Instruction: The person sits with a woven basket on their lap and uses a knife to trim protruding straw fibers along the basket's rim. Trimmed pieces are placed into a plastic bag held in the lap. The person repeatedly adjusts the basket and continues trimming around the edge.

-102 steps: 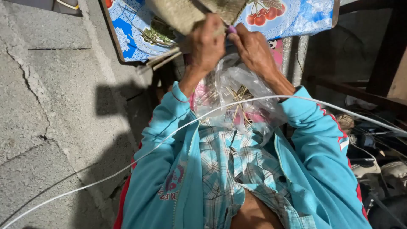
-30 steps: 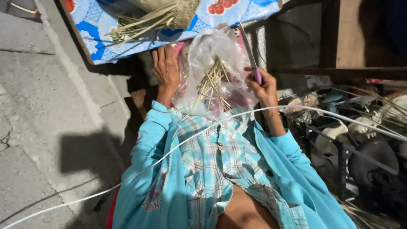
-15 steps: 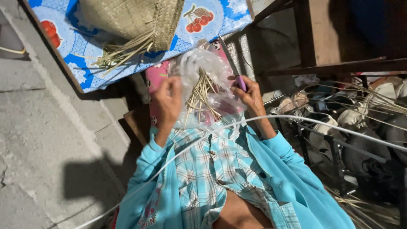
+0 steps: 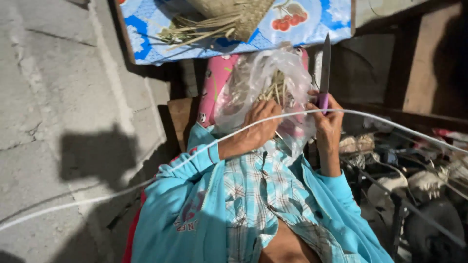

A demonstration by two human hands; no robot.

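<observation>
— Where is the clear plastic bag (image 4: 265,83) of straw strips?

— Against the chest, below the blue patterned cloth (image 4: 302,24). Left hand (image 4: 256,129) clutches its lower edge; right hand (image 4: 327,119) is closed round a knife (image 4: 324,68), blade upright.

Grey concrete ground (image 4: 58,97) on one side, cracked, with a dark shadow. A blue cloth with red cherries (image 4: 312,22) over the table's near edge. A woven straw basket (image 4: 234,17) on top, loose straws poking out. A white cord (image 4: 122,190) running across. Dark tangled stuff (image 4: 414,185) beside the wooden frame (image 4: 419,78), maybe old shoes.
</observation>
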